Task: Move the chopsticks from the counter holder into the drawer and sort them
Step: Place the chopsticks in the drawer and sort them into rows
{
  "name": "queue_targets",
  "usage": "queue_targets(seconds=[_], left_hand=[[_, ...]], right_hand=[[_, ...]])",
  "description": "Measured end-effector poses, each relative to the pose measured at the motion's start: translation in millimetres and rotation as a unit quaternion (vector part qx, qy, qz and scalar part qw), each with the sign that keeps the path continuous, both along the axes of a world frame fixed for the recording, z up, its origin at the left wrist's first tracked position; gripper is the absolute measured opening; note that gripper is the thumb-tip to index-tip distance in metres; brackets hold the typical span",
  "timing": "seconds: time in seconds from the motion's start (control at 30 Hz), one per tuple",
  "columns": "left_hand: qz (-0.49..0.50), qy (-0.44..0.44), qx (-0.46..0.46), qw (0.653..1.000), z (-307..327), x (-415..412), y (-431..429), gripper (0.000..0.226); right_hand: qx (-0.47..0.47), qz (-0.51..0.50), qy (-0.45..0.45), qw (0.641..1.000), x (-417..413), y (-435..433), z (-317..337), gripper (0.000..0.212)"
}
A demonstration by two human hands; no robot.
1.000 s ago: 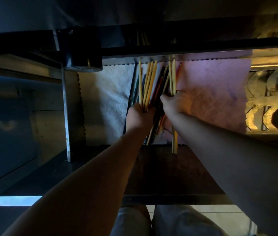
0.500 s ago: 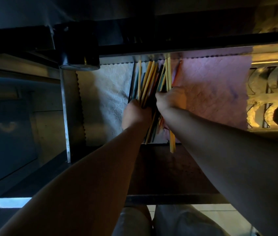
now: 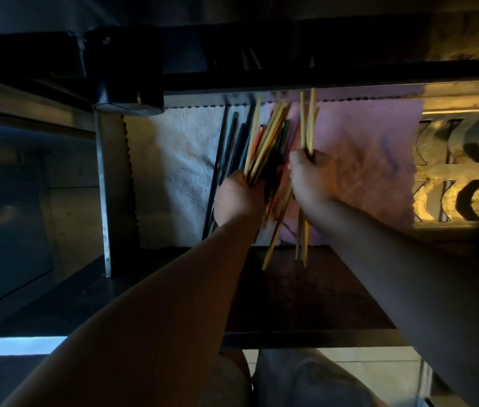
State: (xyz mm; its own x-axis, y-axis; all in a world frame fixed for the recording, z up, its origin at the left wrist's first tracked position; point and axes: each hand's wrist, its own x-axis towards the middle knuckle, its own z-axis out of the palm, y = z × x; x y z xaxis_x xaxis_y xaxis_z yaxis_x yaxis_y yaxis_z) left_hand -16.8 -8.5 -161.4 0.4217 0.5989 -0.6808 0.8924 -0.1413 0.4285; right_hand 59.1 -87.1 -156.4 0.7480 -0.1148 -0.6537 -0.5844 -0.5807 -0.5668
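Far left: dim cabinet wall and a steel drawer side (image 3: 104, 186), upright, with a black cylindrical holder (image 3: 131, 80) above it at the counter edge. Just right of the steel side, inside the open drawer, a white cloth liner (image 3: 173, 171) with a scalloped top edge. On that liner's right margin, several dark and teal chopsticks (image 3: 228, 148) lying lengthwise, slightly slanted, apart from either fist. Next, left hand (image 3: 239, 198), curled closed around a mixed bundle of chopsticks (image 3: 264, 142): mostly yellow, with orange, red and dark ones among them, fanned upward toward the drawer's back and poking out below the fist, 1 yellow tip reaching past the liner onto the dark front ledge (image 3: 306, 289). Close beside it, not clearly touching, right hand (image 3: 311, 177), also clenched, gripping a small set of yellow sticks (image 3: 307, 124), about 3 though the exact count cannot be told, held nearly upright and parallel, lower ends (image 3: 303, 245) hanging past the liner's front edge. Under and right of that fist, a pink cloth liner (image 3: 364, 160), butted against the white one. Far right, a metal panel with curved cut-out slots (image 3: 449, 171), lit yellow. Bottom centre, knees in light fabric (image 3: 291, 383) below the drawer front.
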Motion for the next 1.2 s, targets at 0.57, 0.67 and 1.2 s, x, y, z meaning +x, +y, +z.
queue_targets(seconds=[0.57,0.67,1.2], left_hand=[[-0.11,0.075,0.049,0.99,-0.7,24.7,-4.2,0.028],[-0.109,0.086,0.054,0.989,-0.9,26.9,-4.5,0.028],[-0.157,0.047,-0.01,0.986,13.0,11.8,18.7,0.036]], right_hand=[[0.126,-0.071,0.071,0.987,5.2,-9.8,13.8,0.03],[0.124,-0.077,0.076,0.986,5.9,-10.6,14.1,0.03],[0.158,-0.109,0.052,0.98,13.2,-20.3,17.5,0.035]])
